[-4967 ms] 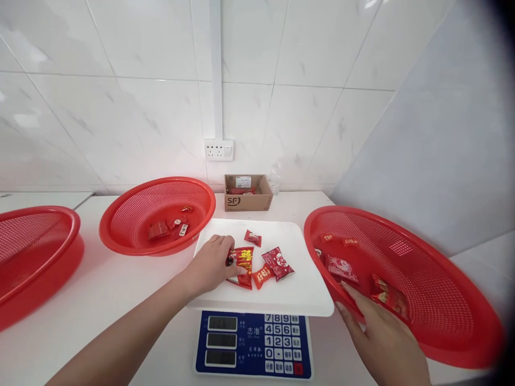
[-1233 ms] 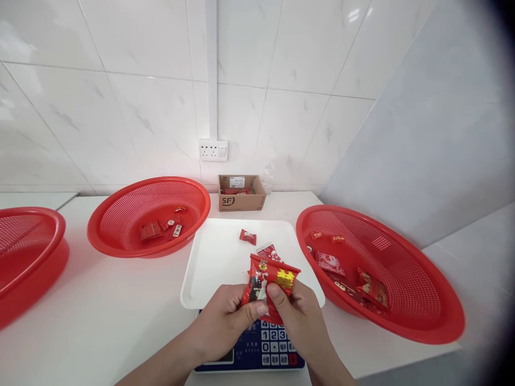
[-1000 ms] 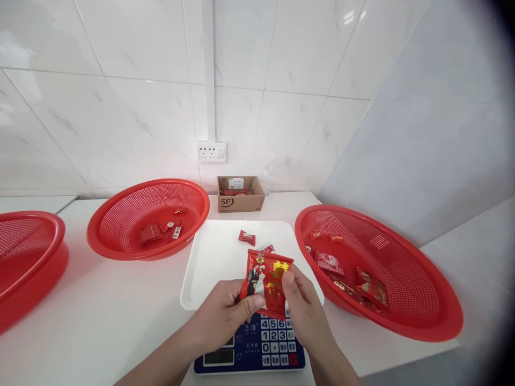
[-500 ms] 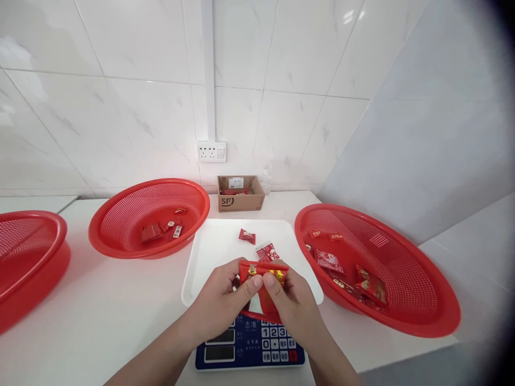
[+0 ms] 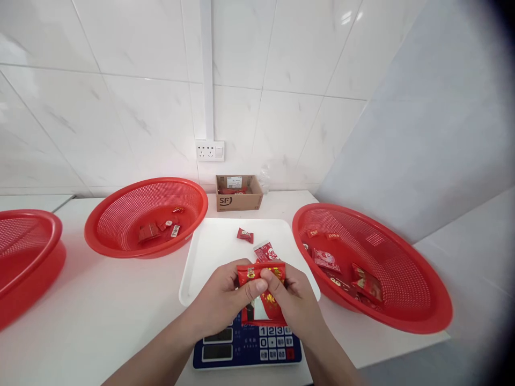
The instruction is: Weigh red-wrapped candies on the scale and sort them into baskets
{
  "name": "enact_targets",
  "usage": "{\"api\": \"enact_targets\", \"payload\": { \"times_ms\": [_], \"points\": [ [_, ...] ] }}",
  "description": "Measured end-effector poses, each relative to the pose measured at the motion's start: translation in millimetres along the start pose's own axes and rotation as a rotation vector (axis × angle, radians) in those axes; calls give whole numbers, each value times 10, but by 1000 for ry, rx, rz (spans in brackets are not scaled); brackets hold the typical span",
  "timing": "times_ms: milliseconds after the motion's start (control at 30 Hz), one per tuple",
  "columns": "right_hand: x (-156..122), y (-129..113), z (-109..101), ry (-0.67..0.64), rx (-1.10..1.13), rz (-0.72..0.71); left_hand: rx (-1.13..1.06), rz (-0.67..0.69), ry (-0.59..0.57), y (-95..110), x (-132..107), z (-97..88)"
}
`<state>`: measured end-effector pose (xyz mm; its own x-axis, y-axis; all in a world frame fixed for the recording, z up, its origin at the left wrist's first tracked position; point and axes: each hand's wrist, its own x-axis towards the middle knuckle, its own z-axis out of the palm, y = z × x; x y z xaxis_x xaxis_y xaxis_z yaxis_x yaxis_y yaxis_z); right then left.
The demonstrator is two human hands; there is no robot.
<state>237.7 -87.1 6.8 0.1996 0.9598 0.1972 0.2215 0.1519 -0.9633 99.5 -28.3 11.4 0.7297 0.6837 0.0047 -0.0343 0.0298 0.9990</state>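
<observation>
My left hand (image 5: 219,299) and my right hand (image 5: 295,303) both pinch the top edge of a red snack packet (image 5: 262,292), held over the near edge of the white scale tray (image 5: 209,257). The packet hangs down over the blue scale keypad (image 5: 273,346). Behind my hands on the tray lie a red-and-white wrapped candy (image 5: 265,251) and a small red candy (image 5: 244,235). Both hands are closed on the packet.
A red mesh basket (image 5: 402,316) with several red packets stands at the right. A second red basket (image 5: 120,214) holding a few small candies is at the left, a third (image 5: 28,257) at the far left edge. A small cardboard box (image 5: 238,193) sits by the tiled wall.
Five seconds ago my left hand lay on packets on the tray and my right held the right basket. Since then both hands lifted one packet, and in the last second lowered it and gripped its top.
</observation>
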Motion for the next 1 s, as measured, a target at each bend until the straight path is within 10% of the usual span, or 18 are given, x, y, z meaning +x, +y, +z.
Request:
{"api": "enact_targets", "payload": {
  "times_ms": [467,1000],
  "points": [
    [152,-95,-50,-35,103,81,-247,-11,74,81,132,-23],
    [516,-93,-120,72,-15,13,41,77,181,181,440,-183]
  ]
}}
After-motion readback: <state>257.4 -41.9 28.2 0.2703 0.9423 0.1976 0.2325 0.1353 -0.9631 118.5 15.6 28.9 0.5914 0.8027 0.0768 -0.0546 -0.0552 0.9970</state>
